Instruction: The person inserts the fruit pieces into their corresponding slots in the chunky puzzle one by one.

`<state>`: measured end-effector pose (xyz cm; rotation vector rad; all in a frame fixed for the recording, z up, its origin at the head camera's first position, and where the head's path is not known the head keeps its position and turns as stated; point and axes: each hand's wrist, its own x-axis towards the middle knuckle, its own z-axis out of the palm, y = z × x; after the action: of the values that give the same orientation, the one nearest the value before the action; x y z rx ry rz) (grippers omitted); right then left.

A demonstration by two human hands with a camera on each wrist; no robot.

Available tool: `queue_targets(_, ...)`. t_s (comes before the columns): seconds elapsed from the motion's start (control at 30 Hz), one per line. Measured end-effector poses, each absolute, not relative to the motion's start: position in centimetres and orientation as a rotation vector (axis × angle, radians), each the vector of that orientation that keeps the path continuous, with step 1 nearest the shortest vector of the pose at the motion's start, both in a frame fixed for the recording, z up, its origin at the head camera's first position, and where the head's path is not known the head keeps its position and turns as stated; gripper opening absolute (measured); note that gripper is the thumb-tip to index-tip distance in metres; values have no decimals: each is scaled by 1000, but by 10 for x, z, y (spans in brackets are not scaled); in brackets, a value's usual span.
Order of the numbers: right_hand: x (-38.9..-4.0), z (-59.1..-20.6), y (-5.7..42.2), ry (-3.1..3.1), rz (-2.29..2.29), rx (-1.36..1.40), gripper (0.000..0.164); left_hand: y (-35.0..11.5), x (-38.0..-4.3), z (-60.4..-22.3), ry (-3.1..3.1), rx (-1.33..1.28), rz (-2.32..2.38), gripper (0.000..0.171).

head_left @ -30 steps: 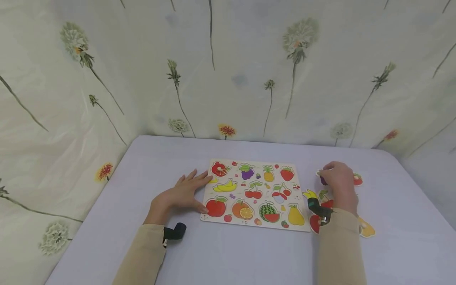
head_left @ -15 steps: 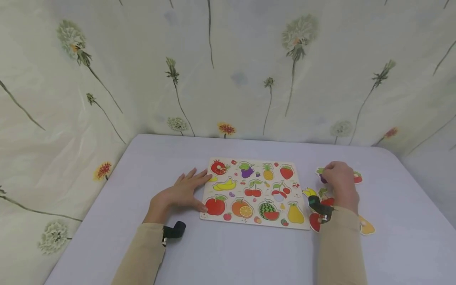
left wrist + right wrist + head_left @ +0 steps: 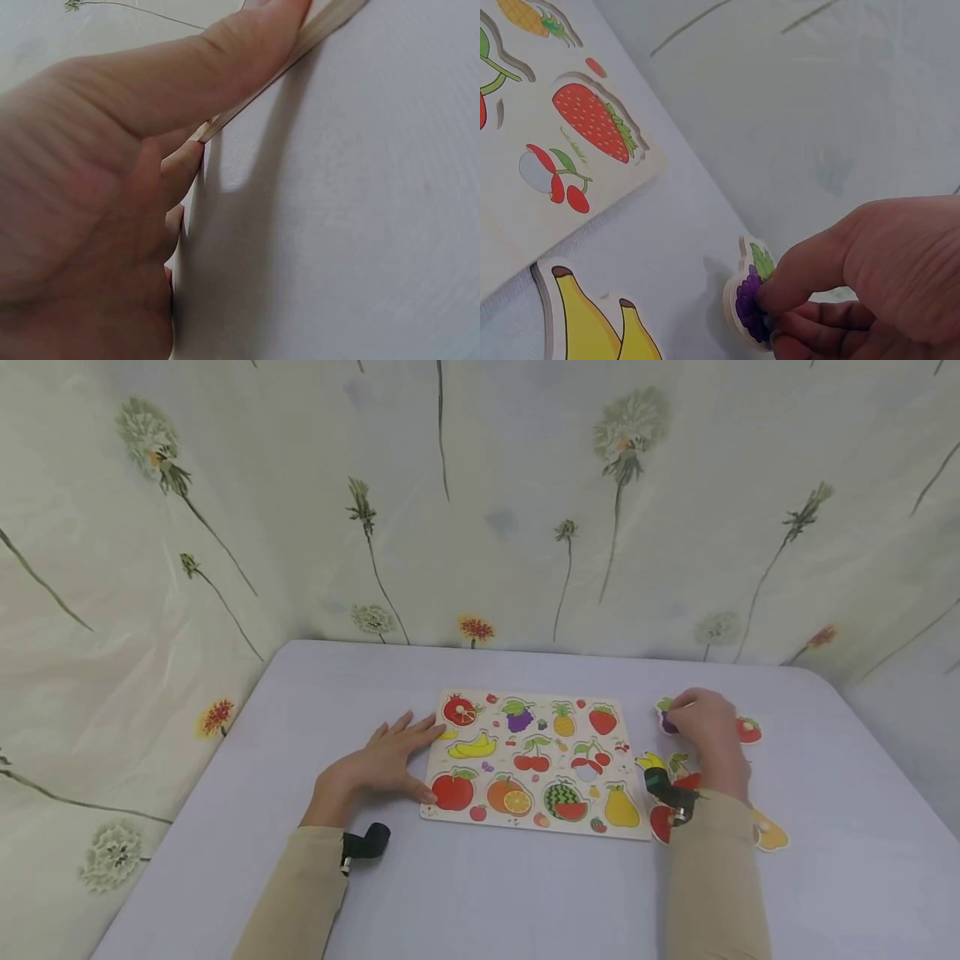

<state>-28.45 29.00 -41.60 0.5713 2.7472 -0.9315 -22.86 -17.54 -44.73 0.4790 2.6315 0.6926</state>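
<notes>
In the head view, a wooden fruit puzzle board (image 3: 555, 700) lies flat on the white table with its printed pictures facing up. My left hand (image 3: 382, 764) rests at the board's left edge, fingers spread and thumb on the lower left corner. The left wrist view has the thumb (image 3: 202, 67) lying along that edge. Right of the board, my right hand (image 3: 708, 727) pinches a grape puzzle piece (image 3: 751, 300) between thumb and fingers. This purple piece with a green leaf is tilted in the right wrist view, and the fingers cover part of it.
Loose pieces lie by the board's right side: a banana piece (image 3: 592, 322), a strawberry piece (image 3: 748, 730), a pear piece (image 3: 770, 832) and a red piece (image 3: 661, 823), some partly under the right wrist. A flowered curtain (image 3: 487, 527) hangs behind the table.
My right hand has shifted slightly left and up, and the grape piece has moved with it. The left hand stays at the board's edge.
</notes>
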Motion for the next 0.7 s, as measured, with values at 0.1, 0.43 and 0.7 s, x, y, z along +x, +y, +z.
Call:
queue_targets(0.1,-287,-416,283,2782,-946,491,36,-176,-229,-447,2630,478,688,107)
queue_targets(0.43,-291,-410,261,2791,-985,325,35,-176,-231,-447,2637,489,688,107)
queue_targets(0.7,-293,-409,242,2833,-1003,184,30,-174,-228,-445,2633,472,694,107)
